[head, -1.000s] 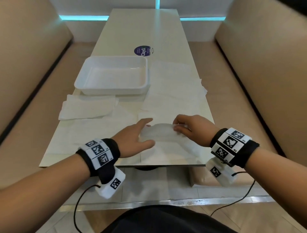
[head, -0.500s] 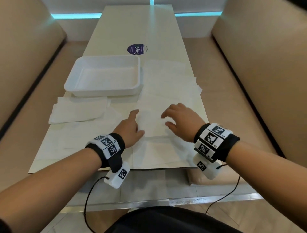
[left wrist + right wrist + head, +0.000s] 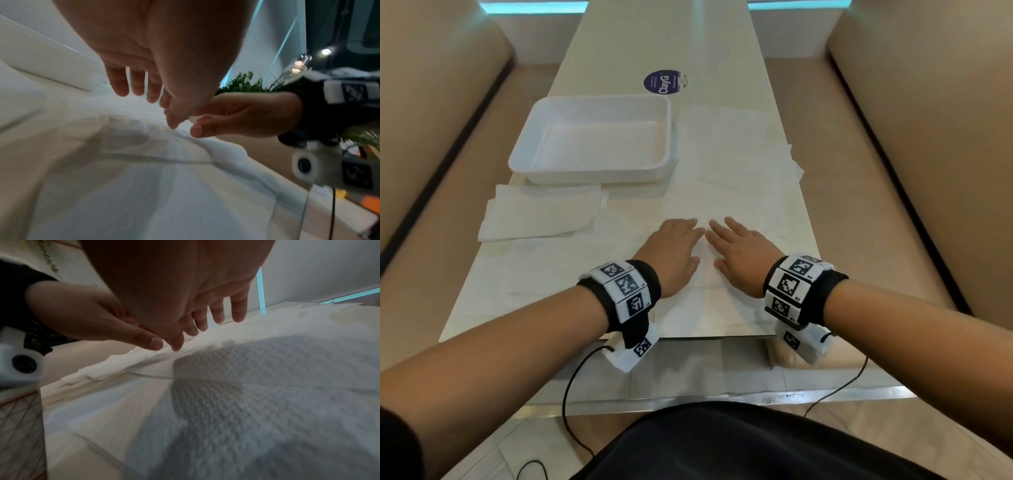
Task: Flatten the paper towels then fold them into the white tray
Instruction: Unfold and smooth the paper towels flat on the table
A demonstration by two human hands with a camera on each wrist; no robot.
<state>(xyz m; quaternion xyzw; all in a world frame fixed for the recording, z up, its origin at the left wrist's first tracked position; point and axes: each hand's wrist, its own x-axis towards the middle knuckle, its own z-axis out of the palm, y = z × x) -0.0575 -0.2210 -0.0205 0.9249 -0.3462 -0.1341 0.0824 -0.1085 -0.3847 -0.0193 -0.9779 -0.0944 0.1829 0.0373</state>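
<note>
We've got both hands palm-down on one paper towel (image 3: pixel 705 274) at the near end of the table (image 3: pixel 619 34), close to its right edge. Left hand (image 3: pixel 671 255) and right hand (image 3: pixel 739 253) sit side by side, index tips nearly touching at the middle, fingers straight and spread, gripping nothing. Reason, as we read it: flat palms w/ weight on the sheet press the creases out, and starting from the centre lets us sweep outward to each side.

The wrist views show the fingers (image 3: pixel 121 84) just over or on the sheet; contact at the tips is hard to confirm. The embossed towel still has a ridge running across it under the right hand.

More towels lie spread over the table; a partly folded one (image 3: pixel 541 216) sits to the left, just in front of the tray. The white tray (image 3: pixel 599 102) is empty, on the table's left half beyond our hands, within easy reach for when a folded towel is ready. So we're at the flattening step; nothing's in the tray yet.
</note>
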